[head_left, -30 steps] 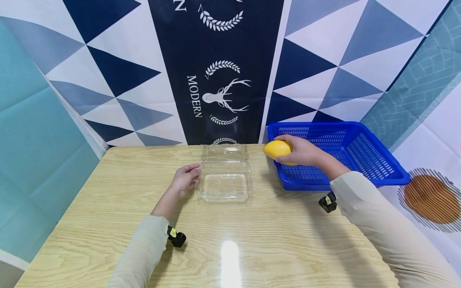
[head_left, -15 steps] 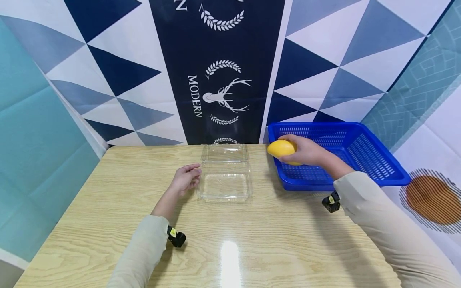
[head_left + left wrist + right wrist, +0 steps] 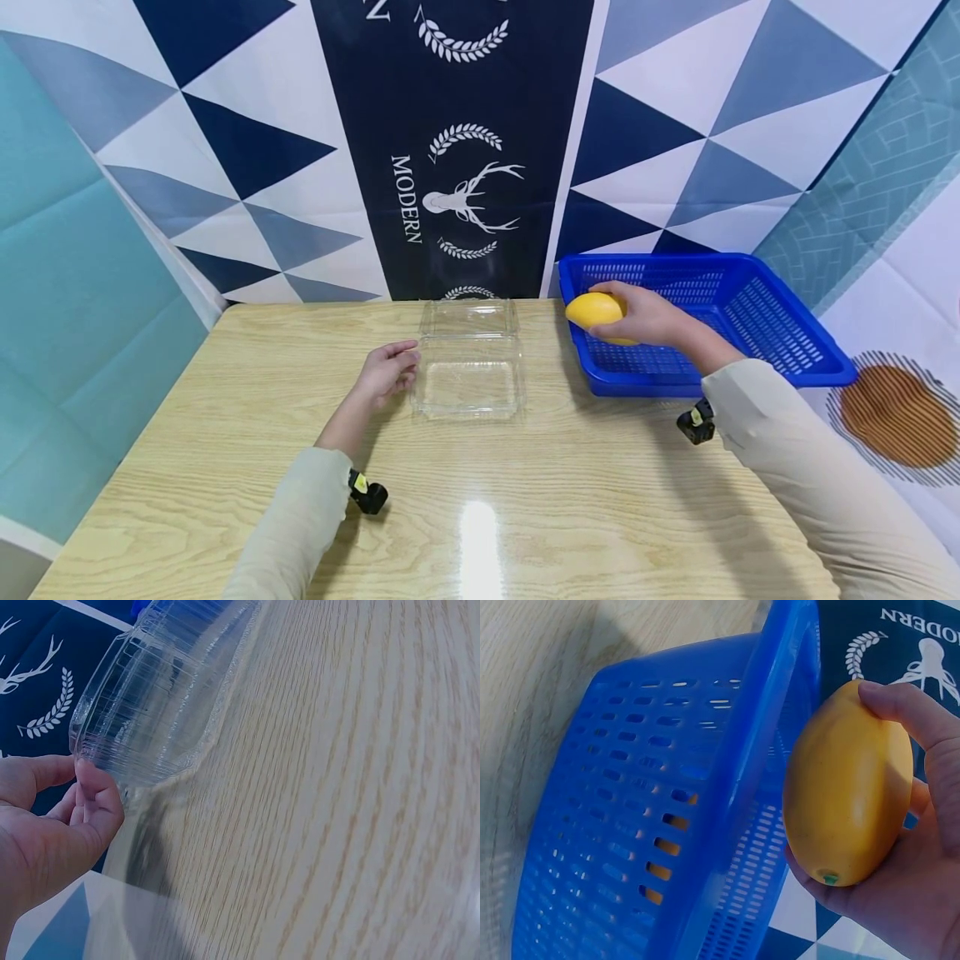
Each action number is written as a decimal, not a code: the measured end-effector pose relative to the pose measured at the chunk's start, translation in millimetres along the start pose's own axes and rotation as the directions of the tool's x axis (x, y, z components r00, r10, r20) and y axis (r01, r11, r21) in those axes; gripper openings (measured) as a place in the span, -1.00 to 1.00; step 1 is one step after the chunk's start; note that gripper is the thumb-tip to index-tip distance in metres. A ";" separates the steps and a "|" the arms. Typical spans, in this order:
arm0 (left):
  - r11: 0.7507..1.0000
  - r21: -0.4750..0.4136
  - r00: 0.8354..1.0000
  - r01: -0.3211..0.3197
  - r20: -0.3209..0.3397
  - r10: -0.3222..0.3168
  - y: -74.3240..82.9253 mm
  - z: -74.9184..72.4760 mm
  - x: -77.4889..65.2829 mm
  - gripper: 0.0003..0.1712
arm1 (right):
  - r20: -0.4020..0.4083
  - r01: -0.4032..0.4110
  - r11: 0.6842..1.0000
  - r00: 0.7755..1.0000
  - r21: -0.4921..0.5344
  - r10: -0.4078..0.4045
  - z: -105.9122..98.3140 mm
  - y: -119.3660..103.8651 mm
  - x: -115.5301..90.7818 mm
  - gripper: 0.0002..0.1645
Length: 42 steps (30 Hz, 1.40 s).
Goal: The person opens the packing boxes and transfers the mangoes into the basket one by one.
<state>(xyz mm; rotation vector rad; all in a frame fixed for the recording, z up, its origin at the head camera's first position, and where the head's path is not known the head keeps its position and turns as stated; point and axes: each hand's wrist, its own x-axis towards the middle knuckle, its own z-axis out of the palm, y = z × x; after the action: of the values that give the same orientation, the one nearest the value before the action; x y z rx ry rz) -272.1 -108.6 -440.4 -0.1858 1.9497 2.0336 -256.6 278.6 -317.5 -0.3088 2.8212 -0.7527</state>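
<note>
A smooth yellow mango [image 3: 594, 309] is in my right hand [image 3: 643, 316], over the left side of a blue plastic basket [image 3: 645, 387]. Thumb and fingers wrap around the mango; its small green stem end [image 3: 829, 879] shows in the right wrist view, beside the basket rim. My left hand [image 3: 387, 372] pinches the left edge of a clear plastic clamshell box [image 3: 467, 410] between thumb and index finger, as the left wrist view shows. The box lies on the table with its lid [image 3: 468, 318] folded back toward the wall.
The wooden table [image 3: 570, 517] ends at a patterned cloth wall [image 3: 457, 125] behind the box. The basket stands at the table's back right, overlapping its right edge in the head view. Orange-yellow shows through several basket slots [image 3: 660, 846].
My right hand has moved slightly right with the mango, farther over the basket. My left hand and the clamshell box have stayed in place.
</note>
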 end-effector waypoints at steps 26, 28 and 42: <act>1.000 0.006 1.000 0.002 -0.017 -0.002 -0.4 1.4 -0.1 -0.50 | -0.006 -0.035 0.999 0.999 -0.020 0.035 -2.6 22.2 -6.4 -0.12; 1.000 0.009 1.000 0.004 -0.017 -0.004 -0.2 1.5 -0.4 -0.51 | -0.007 -0.035 0.999 0.999 -0.015 0.034 -2.8 23.6 -6.9 -0.13; 1.000 -0.006 1.000 -0.001 -0.010 0.001 -1.5 -0.6 1.3 -0.50 | -0.005 -0.057 0.998 0.998 -0.004 0.057 -1.3 34.3 -6.8 -0.09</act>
<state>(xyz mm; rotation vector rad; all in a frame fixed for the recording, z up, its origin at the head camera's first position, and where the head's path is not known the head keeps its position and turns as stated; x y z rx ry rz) -272.9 -109.0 -442.3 -0.1961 1.9504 2.0431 -255.4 310.0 -332.9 -0.2269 2.8238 -0.7371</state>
